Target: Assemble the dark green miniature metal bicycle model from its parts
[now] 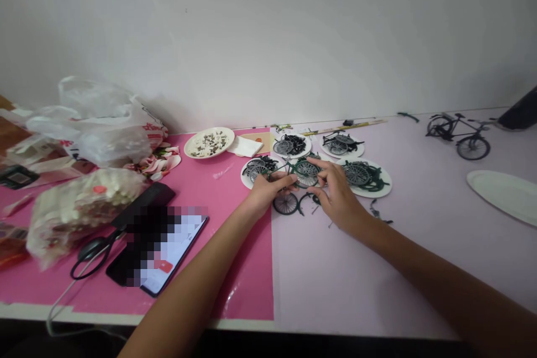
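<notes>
Near the middle of the table, my left hand [271, 189] is closed in a pinch on the left part of a small green bicycle model [307, 173]. My right hand [333, 187] is at the model's right side, its thumb and index finger apart around the wheel; whether it touches is unclear. Just below the hands lies a dark wheel [286, 203] with thin frame parts beside it. Around them stand white plates of bicycle parts: one with green parts [366, 178] right of my right hand, one with dark parts [257, 168] behind my left hand, two farther back.
A finished-looking bicycle model [459, 133] stands at the right, near an oval white plate [509, 196]. Phones [172, 257], a cable, plastic bags [109, 123] and a bag of pale pieces [84, 207] crowd the left. A plate of small bits [210, 143] sits by the wall.
</notes>
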A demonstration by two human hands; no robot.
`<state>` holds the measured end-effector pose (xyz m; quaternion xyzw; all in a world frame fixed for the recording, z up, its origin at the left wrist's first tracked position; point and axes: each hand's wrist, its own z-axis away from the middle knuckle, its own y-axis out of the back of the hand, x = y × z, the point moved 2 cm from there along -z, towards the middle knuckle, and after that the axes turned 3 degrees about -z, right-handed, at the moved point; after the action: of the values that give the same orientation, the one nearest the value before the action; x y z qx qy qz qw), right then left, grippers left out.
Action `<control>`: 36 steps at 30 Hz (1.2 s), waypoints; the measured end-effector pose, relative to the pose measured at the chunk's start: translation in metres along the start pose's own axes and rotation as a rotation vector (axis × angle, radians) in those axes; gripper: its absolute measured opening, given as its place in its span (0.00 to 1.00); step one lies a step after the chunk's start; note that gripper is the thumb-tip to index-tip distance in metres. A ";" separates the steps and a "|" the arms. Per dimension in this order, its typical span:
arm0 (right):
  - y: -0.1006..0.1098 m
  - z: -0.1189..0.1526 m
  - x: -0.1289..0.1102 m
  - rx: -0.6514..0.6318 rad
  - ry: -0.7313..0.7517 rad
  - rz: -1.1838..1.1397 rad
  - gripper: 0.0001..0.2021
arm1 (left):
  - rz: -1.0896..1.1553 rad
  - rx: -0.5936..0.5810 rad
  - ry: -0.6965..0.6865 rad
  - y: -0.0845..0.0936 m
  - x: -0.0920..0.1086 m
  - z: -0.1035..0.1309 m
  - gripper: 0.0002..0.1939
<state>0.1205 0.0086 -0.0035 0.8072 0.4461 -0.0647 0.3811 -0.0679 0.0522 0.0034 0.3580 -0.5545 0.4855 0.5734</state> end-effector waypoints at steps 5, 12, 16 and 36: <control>0.008 -0.001 -0.001 0.020 -0.097 -0.030 0.06 | 0.014 0.084 -0.057 -0.002 0.002 0.001 0.20; 0.018 -0.006 0.017 0.122 -0.236 -0.085 0.11 | 0.005 0.179 -0.114 -0.007 0.002 0.003 0.19; 0.017 -0.006 0.029 -0.010 -0.289 -0.128 0.16 | -0.020 0.184 -0.123 -0.010 -0.001 0.005 0.18; 0.002 0.004 0.030 -0.210 -0.304 -0.146 0.17 | -0.169 0.309 -0.260 -0.019 -0.002 0.013 0.14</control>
<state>0.1410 0.0257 -0.0188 0.7097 0.4450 -0.1662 0.5203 -0.0534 0.0341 0.0059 0.5465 -0.5106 0.4646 0.4741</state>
